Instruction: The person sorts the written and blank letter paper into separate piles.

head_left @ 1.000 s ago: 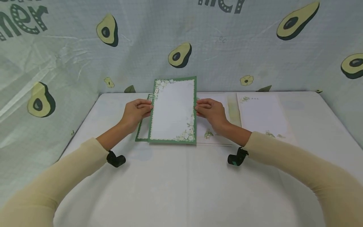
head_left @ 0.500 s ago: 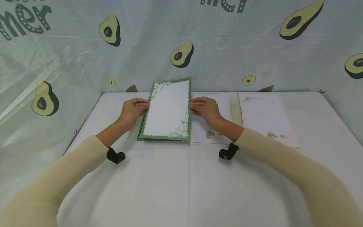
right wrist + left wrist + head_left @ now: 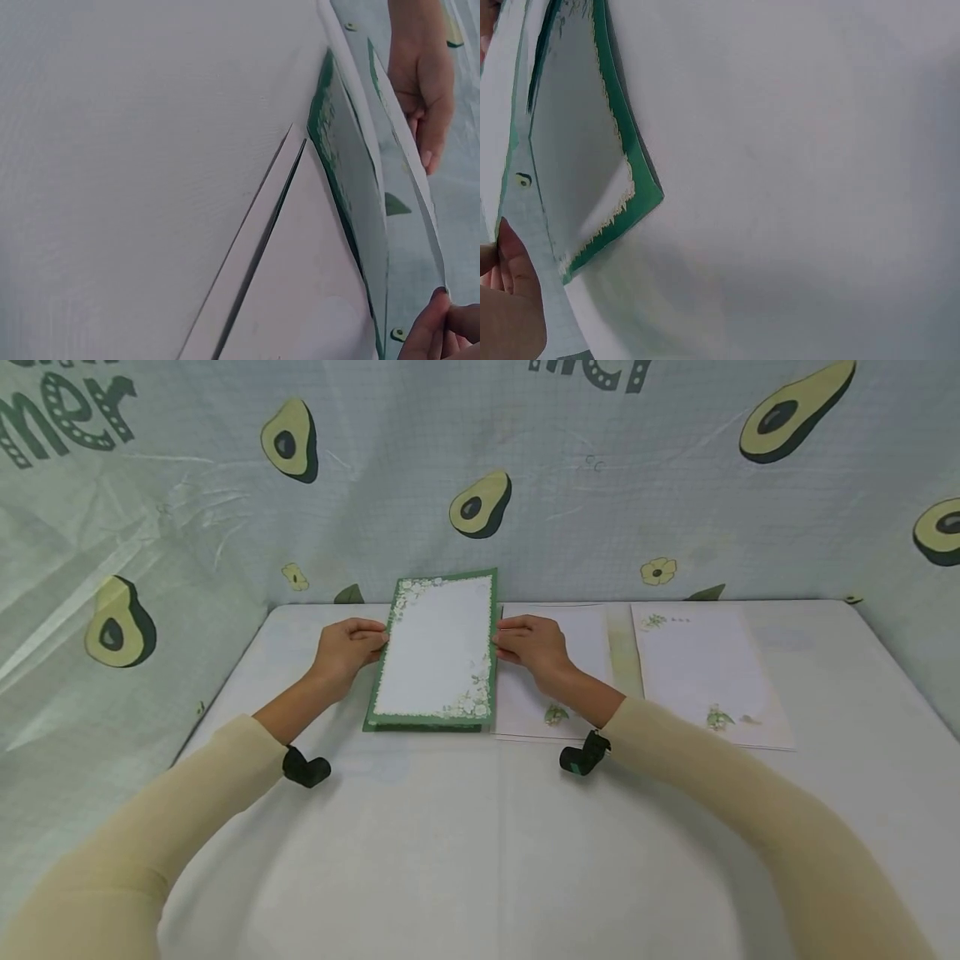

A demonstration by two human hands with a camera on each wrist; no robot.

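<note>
A sheet of stationery paper (image 3: 435, 647) with a green border and white flowers in its corners is held up by both hands, its face toward the head camera. My left hand (image 3: 337, 656) pinches its left edge and my right hand (image 3: 536, 650) pinches its right edge. Beneath it, a second green-bordered sheet (image 3: 581, 157) lies on the table, largely covered in the head view. The right wrist view shows the raised sheet (image 3: 409, 157) nearly edge-on, apart from the lower sheet (image 3: 349, 172).
Pale floral sheets (image 3: 517, 702) lie just right of the green ones, partly under my right forearm. Farther right is another pale floral sheet (image 3: 693, 668). An avocado-print cloth (image 3: 375, 485) hangs behind the white table (image 3: 480, 843).
Both hands have brought the green-bordered sheet left and lower, so it now covers most of the matching sheet beneath. The hold on both edges stays the same.
</note>
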